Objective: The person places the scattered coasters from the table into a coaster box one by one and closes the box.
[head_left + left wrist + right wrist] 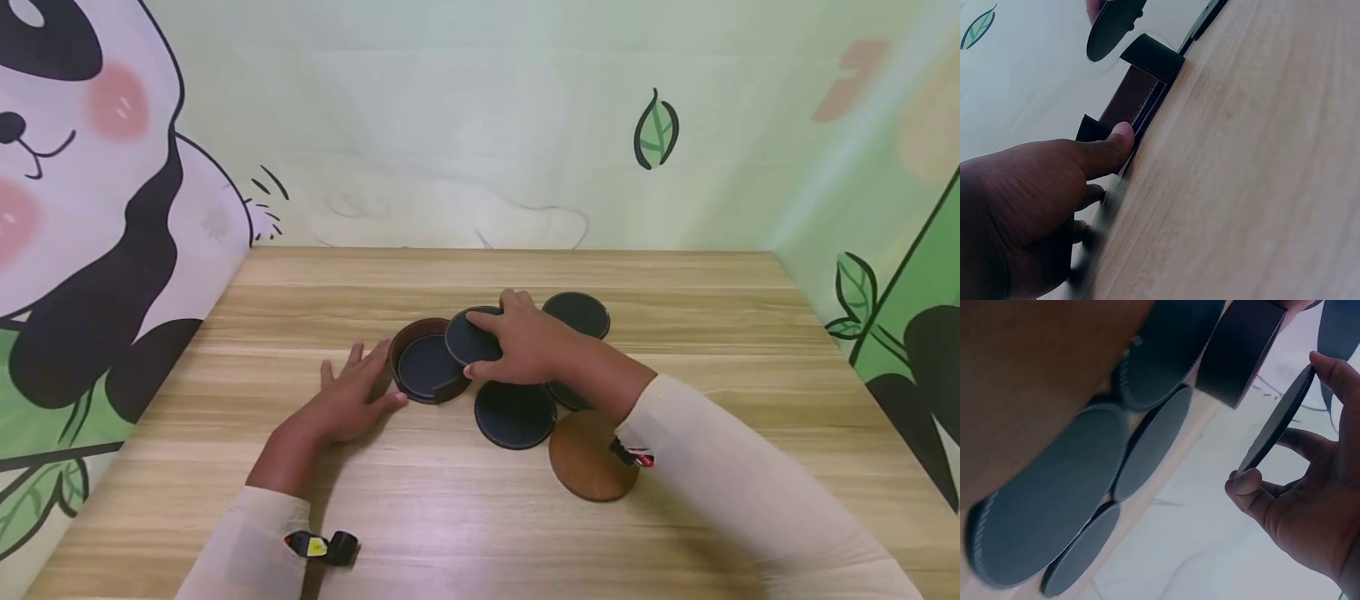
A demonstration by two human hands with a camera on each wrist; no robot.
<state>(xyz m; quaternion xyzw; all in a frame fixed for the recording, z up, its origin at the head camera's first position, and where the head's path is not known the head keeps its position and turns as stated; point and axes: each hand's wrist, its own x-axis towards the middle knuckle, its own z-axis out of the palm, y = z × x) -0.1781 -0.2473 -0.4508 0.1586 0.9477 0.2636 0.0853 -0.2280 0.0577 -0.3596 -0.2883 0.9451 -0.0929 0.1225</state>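
Note:
A round brown holder [450, 390] with a gap in its wall stands on the table, with a black disc [427, 367] lying inside. My left hand [347, 402] rests against the holder's left side, fingers spread, thumb at its near edge; the left wrist view shows that thumb on the holder's wall [1129, 97]. My right hand [525, 337] grips another black disc [468, 337] by its edge, above the holder's right side. In the right wrist view the right hand [1316, 481] holds this disc [1275, 425] tilted, clear of the holder [1235, 353].
Right of the holder lie a black disc [515, 415], another at the back [576, 313], one partly under my right forearm, and a brown disc [588, 458] nearer the front. Printed walls stand behind and beside the wooden table [420, 525].

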